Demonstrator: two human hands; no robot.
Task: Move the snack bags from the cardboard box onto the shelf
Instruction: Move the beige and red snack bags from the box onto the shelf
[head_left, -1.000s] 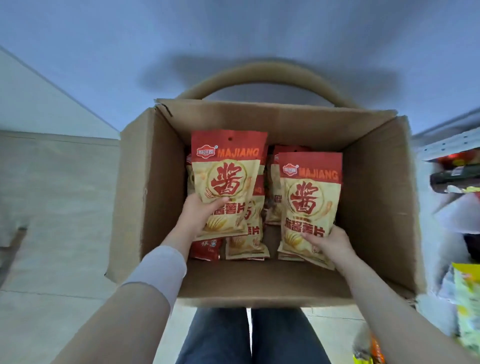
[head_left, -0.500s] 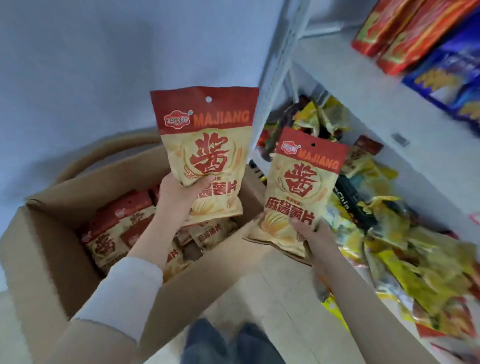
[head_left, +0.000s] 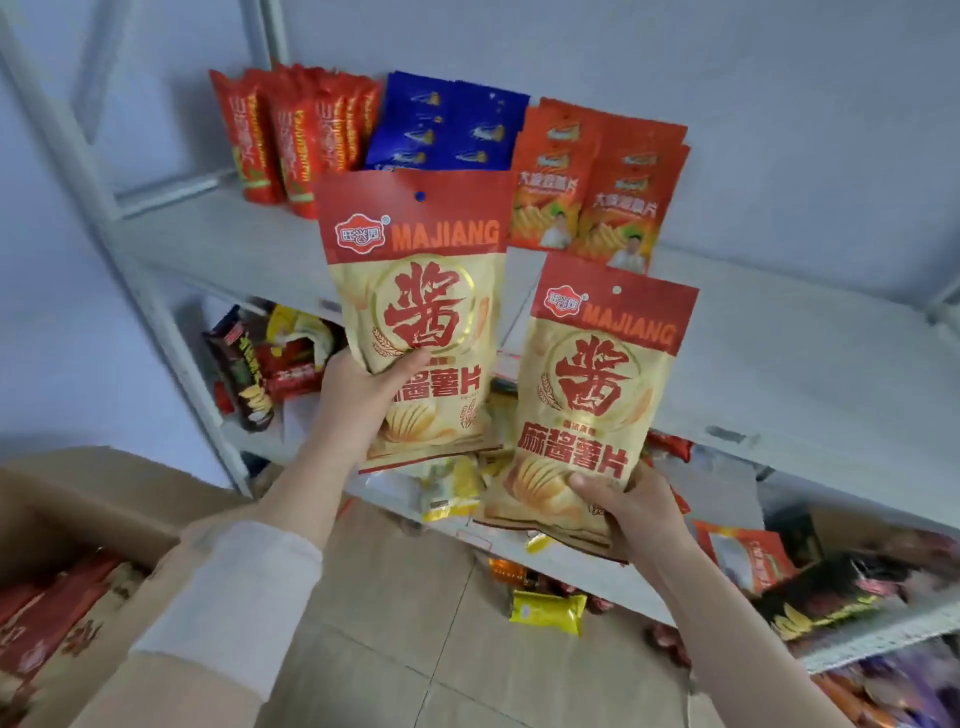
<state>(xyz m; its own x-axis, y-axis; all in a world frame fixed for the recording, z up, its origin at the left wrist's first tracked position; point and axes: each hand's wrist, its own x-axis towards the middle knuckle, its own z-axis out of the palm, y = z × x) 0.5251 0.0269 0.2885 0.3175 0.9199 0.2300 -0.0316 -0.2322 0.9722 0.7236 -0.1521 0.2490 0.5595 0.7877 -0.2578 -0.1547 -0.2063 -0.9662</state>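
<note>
1. Left hand (head_left: 358, 400), white sleeve cuff (head_left: 234, 587) at the wrist, raised in front of the white metal shelf board (head_left: 779, 353); grip clenched on the lower half of a red-and-cream foil snack bag (head_left: 415, 291) marked MAJIANG, thumb across the front, fingers behind.
2. Bag upright, red top band overlapping the shelf board's front edge; not resting on the board.
3. Right hand (head_left: 639, 514) lower, below and in front of the shelf board; grip grasping the bottom corner of a second red-and-cream snack bag (head_left: 597, 374), thumb on the printed face.
4. Second bag upright with a slight tilt, just beside the first and apart from it, its top band level with the shelf board's front edge.
5. Standing at the back of the shelf board, against the wall: tall red packets (head_left: 296, 135) toward the left end, blue packets (head_left: 447, 124) in the middle, orange packets (head_left: 587, 176) next along.
6. Beneath the shelf board: a lower tier heaped with mixed packets, among them a black one (head_left: 244, 374) near its left end.
7. Below and left of the shelf board: open brown cardboard box (head_left: 104, 488), more red-and-cream bags (head_left: 47, 618) lying inside.
8. Further below the shelf board: beige tiled floor (head_left: 415, 623) and a yellow foil packet (head_left: 545, 613); cannot tell what the packet rests on.
</note>
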